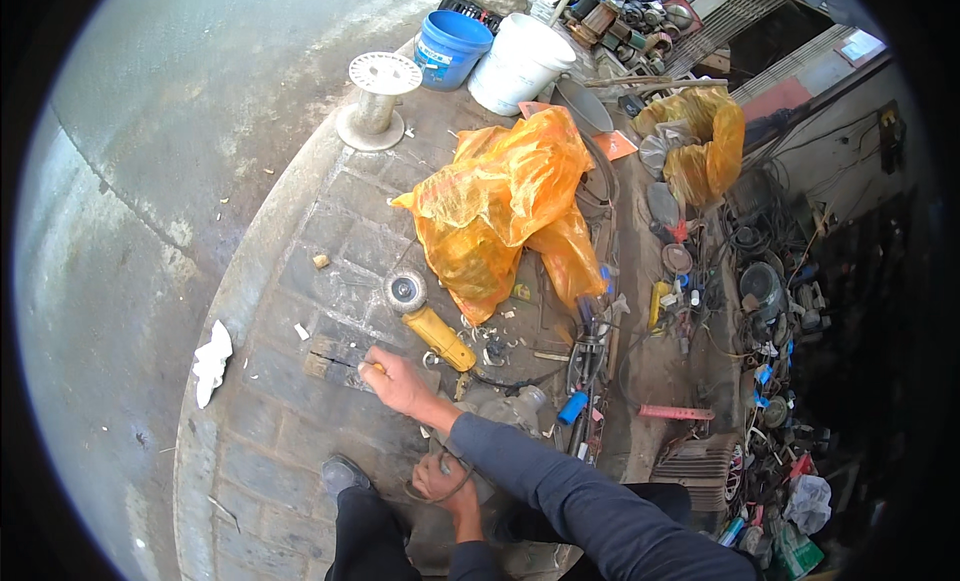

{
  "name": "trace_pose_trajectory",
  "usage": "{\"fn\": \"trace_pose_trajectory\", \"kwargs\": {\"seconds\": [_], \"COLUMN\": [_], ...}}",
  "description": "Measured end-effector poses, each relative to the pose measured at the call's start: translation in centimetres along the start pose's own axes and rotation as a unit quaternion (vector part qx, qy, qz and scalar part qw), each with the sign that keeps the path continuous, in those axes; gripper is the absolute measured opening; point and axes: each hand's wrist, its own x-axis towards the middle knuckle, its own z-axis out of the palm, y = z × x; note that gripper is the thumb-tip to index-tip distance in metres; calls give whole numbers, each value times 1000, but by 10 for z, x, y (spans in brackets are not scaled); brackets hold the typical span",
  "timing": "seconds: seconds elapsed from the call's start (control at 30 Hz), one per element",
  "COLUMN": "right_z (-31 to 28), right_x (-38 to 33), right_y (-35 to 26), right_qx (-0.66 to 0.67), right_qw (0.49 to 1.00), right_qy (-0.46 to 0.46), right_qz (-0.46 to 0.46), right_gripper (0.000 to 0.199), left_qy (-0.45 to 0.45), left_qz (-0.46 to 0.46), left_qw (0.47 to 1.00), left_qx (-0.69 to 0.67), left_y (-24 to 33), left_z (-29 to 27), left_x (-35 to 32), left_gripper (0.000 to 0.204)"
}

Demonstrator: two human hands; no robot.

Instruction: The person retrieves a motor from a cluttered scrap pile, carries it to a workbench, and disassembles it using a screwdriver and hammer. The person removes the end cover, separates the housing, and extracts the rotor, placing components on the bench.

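My right hand (398, 383) is closed around the yellowish handle of a thin tool with a dark, narrow shaft (338, 360). Its tip points left, just above the stone paving. Nearer my body, my left hand (442, 481) is curled around a brown curved band or cord (462, 478); its exact kind is unclear. A grey, dusty object (515, 409), partly covered by my right forearm, lies between the hands and the tools behind. Just beyond my right hand rests a yellow angle grinder (440, 339) with a round disc (405, 292) facing up.
An orange plastic bag (500, 206) sits ahead. Behind it stand a blue bucket (452, 51), a white bucket (520, 66) and a cable spool (375, 106). A crumpled white cloth or paper (211, 363) lies at left. Cluttered parts, cables and a finned motor housing (700, 471) fill the right.
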Motion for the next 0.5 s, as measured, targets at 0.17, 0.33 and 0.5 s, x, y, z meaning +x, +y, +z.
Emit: {"fn": "trace_pose_trajectory", "kwargs": {"seconds": [0.17, 0.33, 0.5], "right_z": [-1, 0, -16], "right_x": [8, 12, 26], "right_y": [19, 16, -7], "right_qx": [99, -51, 219], "right_qw": [988, 995, 912], "right_qy": [-27, 69, -212], "right_qz": [118, 42, 276], "right_gripper": [27, 27, 27], "left_qy": [6, 16, 16], "left_qz": [8, 12, 20], "left_qw": [1000, 1000, 1000], "left_qx": [-15, -17, -8], "left_y": [-2, -5, -4], "left_z": [-2, 1, -1], "left_x": [2, -2, 1], "left_gripper": [18, 18, 19]}}
